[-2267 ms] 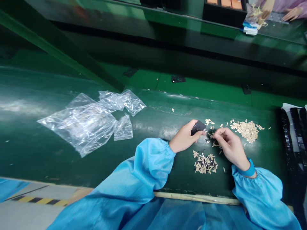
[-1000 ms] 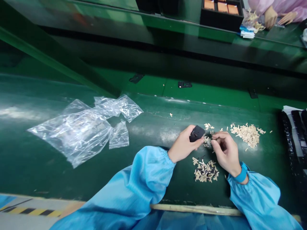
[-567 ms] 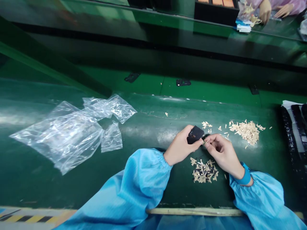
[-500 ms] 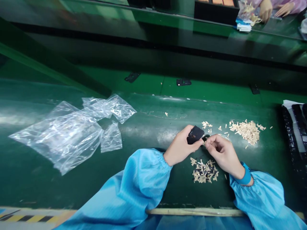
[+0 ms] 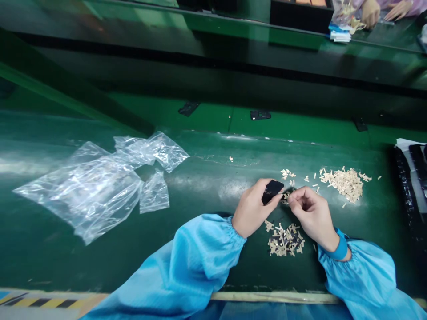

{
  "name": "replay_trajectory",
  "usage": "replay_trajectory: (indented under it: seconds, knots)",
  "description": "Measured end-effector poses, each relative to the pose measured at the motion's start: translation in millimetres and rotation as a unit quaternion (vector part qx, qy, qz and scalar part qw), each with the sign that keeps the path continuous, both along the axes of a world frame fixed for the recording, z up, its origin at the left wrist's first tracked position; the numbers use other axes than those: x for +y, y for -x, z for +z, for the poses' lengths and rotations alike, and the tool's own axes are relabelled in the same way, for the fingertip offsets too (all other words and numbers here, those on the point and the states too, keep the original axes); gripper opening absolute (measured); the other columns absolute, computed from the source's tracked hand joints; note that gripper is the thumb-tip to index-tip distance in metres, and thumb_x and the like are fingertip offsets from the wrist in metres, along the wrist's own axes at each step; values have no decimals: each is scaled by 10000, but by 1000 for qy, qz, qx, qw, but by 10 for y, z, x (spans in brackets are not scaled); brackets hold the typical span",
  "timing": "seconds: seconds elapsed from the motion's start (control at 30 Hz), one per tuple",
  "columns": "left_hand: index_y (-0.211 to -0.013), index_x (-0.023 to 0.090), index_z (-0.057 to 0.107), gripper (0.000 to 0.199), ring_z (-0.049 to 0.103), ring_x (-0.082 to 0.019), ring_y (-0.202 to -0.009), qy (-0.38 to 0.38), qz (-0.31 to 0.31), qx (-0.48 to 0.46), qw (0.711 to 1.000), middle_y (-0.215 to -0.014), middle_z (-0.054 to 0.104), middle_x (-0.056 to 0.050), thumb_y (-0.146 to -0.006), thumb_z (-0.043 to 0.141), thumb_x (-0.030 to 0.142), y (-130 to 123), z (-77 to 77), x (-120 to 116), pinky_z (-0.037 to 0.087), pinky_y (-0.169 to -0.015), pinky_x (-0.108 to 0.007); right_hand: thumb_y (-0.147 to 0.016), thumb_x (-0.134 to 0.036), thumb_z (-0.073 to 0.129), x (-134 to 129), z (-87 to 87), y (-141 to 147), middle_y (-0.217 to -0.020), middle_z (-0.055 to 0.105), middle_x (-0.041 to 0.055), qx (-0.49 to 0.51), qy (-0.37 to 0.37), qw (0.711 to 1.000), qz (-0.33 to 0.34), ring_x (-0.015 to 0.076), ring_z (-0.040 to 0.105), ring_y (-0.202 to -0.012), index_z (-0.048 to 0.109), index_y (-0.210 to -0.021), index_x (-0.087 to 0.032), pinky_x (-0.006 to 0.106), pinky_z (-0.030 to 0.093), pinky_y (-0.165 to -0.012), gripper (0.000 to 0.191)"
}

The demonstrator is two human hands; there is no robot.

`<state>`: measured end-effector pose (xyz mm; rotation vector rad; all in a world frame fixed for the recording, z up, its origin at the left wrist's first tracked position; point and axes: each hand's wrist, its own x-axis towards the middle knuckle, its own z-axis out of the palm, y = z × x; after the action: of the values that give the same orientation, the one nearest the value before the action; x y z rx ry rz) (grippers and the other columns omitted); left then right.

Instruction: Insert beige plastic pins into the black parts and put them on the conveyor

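Note:
My left hand [image 5: 251,208] grips a flat black plastic part [image 5: 272,191] between thumb and fingers, tilted above the green work surface. Close by, the fingertips of my right hand [image 5: 310,212] are pinched together at the part's right end; what they hold, if anything, is too small to make out. Below the hands lies a pile of small beige strips mixed with dark bits [image 5: 286,240]. A larger pile of beige pieces [image 5: 345,184] spreads out beyond my right hand, with a few loose ones [image 5: 287,174] behind the black part.
Clear plastic bags [image 5: 96,191] lie at the left. Black trays [image 5: 413,186] stand at the right edge. Several black parts [image 5: 260,115] rest on the far green strip. Across the raised ledge, another person's hands [image 5: 371,13] are beside a black box [image 5: 300,17].
My left hand and the black part have shifted slightly right and down, and the part is tilted more. My right hand stays pinched, nearly in place. The far strip's black parts appear further right.

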<state>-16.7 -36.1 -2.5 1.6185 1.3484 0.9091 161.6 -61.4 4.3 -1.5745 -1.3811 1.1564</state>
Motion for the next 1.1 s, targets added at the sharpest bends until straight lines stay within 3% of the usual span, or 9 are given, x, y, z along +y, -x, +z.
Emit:
replay_trajectory:
  seconds: [0.5,0.9,1.1]
  knots:
    - [-1076,231,639,233,752,-215,-885,35,-19,17,999,-940,774,-9,-868,701,314,2,52,-4,571,-803,-304,-904,-290,630,-36,-33,20,-560,474,-57,-18,-22,1000,10,98,356,-481,652,-817,-184,237,297,-465,139]
    - [-1002,233,643,154,730,-176,-765,-6,-15,51,999,-844,744,15,-876,683,312,6,37,11,548,-702,-253,-900,-259,623,-39,-7,34,-560,468,-57,-38,-43,998,28,98,380,-479,643,-798,-189,236,309,-463,125]
    - [-983,223,630,177,719,-165,-712,14,45,36,998,-800,744,20,-865,709,328,60,41,82,542,-663,-243,-878,-330,636,2,39,20,-572,510,-37,10,-1,1000,-5,109,410,-497,639,-791,-186,232,338,-468,168]
